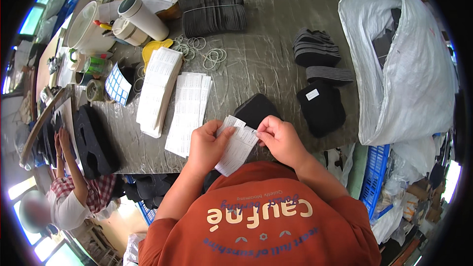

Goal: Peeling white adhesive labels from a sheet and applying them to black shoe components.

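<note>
My left hand [209, 144] is closed around a small sheaf of white printed paper slips [236, 151], its thumb on top. With thumb and fingertips pinched together, my right hand [280, 139] grips the upper right corner of the slips. Just beyond both hands lies a black pad-like piece [257, 108], partly hidden by the slips and the right hand. Left of my left hand are a fanned stack of printed slips [189, 108] and a thicker stack of slips [160, 88]. To the right sits a black stack [322, 113] with a small white label on top.
A banded black bundle [213, 14] and loose rubber bands [215, 58] lie farther back, near a white tumbler [143, 17]. Grey-edged black stacks [316, 48] stand right of centre. A large white sack [409, 69] borders the right side. Another person's hands [62, 143] work at far left.
</note>
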Demonstrator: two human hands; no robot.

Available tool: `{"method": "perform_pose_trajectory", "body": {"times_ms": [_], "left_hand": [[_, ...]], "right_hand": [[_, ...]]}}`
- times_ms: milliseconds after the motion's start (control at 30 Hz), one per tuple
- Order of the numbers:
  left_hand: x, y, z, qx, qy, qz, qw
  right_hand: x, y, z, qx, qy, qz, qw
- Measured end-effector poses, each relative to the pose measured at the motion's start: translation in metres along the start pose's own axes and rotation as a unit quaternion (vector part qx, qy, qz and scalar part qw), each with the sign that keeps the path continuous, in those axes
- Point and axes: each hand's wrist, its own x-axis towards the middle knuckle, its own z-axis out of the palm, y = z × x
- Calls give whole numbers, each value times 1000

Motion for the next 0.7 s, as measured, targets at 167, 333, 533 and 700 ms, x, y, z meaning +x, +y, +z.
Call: {"method": "perform_pose_trajectory", "body": {"times_ms": [167,333,533,700], "left_hand": [[-3,-2,-7,174,-29,142,974],[-7,5,-4,58,-25,81,995],[-3,-1,-6,100,0,40,994],[-7,5,2,182,-153,321,917]], "right_hand": [[16,-3,-16,-89,143,-130,977],[14,-13,-12,-147,-29,-120,981],[8,-1,-3,-88,-8,-154,984],[32,-5,-19,349,-143,-37,926]]}}
